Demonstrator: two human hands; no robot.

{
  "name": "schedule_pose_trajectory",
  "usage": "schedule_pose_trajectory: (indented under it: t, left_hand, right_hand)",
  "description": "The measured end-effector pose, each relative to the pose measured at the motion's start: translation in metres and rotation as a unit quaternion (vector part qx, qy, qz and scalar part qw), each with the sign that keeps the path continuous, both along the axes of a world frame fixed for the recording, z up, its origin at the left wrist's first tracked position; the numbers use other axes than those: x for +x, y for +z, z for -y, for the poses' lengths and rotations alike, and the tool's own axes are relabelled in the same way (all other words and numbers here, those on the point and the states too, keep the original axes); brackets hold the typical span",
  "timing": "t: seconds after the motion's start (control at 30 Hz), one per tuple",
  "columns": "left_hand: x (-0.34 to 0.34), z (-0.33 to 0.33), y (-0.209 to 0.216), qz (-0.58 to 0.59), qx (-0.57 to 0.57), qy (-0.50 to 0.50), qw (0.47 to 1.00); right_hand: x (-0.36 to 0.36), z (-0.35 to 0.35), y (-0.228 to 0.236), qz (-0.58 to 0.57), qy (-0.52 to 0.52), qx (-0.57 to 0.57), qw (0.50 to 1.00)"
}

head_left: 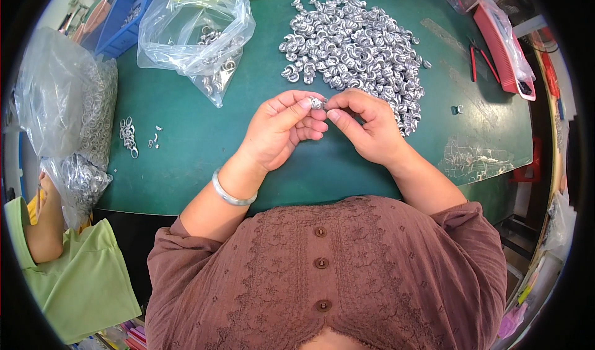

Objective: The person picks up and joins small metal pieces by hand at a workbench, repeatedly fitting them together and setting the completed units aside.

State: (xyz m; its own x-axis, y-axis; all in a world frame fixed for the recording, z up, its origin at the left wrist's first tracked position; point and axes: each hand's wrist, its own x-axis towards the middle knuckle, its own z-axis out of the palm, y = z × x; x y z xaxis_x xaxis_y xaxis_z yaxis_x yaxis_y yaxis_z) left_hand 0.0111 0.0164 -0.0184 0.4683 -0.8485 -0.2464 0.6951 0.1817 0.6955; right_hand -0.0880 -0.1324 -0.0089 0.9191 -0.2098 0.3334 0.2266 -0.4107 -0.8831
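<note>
Between thumb and forefinger, my left hand (282, 127) pinches a small silver metal piece (317, 103); its other fingers are loosely curled. My right hand (365, 124) meets it from the right, thumb and forefinger closed at the piece's edge. What the right fingertips grip, if anything, is hidden. Just beyond both hands spreads a large heap of small curved silver metal parts (353, 43). Farther left, an open clear plastic bag (164, 43) contains several shiny rings (217, 77).
A large bag of metal rings (96, 111) stands at the left edge, near a person in a green shirt (80, 275). Loose rings (127, 136) lie on the green table (266, 189). Red-handled pliers (483, 62) rest beside a pink basket (502, 52). A blue bin (133, 18) is far left.
</note>
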Motion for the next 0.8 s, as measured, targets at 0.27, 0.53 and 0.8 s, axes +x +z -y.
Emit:
schedule_pose_trajectory:
  t: [0.27, 0.53, 0.8]
  left_hand:
    - [0.003, -0.001, 0.003, -0.053, -0.001, -0.005, 0.999]
    - [0.002, 0.001, 0.003, -0.055, -0.021, 0.0, 0.998]
    - [0.004, -0.002, -0.007, -0.056, -0.022, -0.007, 0.998]
  right_hand:
    - [0.0, -0.001, 0.001, -0.005, -0.001, -0.006, 1.0]
    - [0.003, 0.011, 0.007, 0.011, -0.035, -0.012, 0.999]
    - [0.029, 0.053, 0.018, 0.003, -0.179, -0.261, 0.949]
